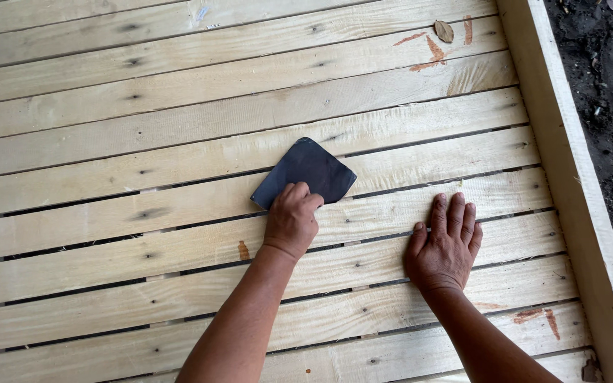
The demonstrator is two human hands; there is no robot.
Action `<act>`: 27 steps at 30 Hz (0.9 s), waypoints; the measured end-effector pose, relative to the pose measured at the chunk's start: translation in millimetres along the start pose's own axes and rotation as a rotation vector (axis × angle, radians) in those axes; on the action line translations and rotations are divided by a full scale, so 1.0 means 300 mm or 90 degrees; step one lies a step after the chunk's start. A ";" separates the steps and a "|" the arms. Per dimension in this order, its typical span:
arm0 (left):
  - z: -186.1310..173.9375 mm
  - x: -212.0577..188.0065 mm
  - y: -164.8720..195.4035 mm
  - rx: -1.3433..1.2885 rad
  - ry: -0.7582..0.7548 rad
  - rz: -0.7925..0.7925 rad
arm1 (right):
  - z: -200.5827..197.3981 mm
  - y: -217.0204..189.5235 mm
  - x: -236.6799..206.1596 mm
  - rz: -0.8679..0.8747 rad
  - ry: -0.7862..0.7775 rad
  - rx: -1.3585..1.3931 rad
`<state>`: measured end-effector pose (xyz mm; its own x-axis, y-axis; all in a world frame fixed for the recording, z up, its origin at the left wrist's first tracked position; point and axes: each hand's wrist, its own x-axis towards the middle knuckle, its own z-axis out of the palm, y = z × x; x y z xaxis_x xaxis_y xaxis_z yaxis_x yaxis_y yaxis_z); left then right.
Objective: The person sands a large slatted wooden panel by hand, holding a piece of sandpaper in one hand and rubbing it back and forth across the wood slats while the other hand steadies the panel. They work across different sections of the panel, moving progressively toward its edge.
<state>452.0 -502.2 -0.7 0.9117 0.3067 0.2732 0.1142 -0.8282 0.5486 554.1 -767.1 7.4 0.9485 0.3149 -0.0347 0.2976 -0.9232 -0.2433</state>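
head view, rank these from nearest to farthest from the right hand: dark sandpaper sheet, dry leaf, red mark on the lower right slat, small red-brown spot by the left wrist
From the right hand, flat on the slats:
1. Red mark, below and to its right.
2. Dark sandpaper sheet, up and to its left, under the left hand.
3. Small red-brown spot, farther left on a slat.
4. Dry leaf, far up near the frame's top.

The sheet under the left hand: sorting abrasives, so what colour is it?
Dark blue-grey sheet, head view.
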 end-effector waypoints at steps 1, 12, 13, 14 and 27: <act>-0.014 0.001 -0.012 0.010 -0.009 0.005 | -0.002 0.001 0.001 0.002 -0.002 0.001; -0.228 -0.074 -0.199 -0.071 -0.023 -0.095 | 0.006 0.002 0.000 0.006 0.000 -0.001; -0.140 -0.045 -0.146 -0.095 -0.007 -0.054 | 0.005 0.001 -0.001 0.006 -0.001 0.005; -0.068 -0.017 -0.095 -0.080 0.005 -0.041 | 0.004 0.001 -0.003 0.007 -0.003 0.009; -0.167 -0.012 -0.218 -0.056 -0.134 -0.156 | 0.011 0.002 0.002 0.011 -0.003 0.000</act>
<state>421.4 -425.7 2.1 0.9236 0.3813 -0.0396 0.3146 -0.6950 0.6465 554.5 -766.9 4.1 0.9531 0.2994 -0.0441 0.2805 -0.9287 -0.2426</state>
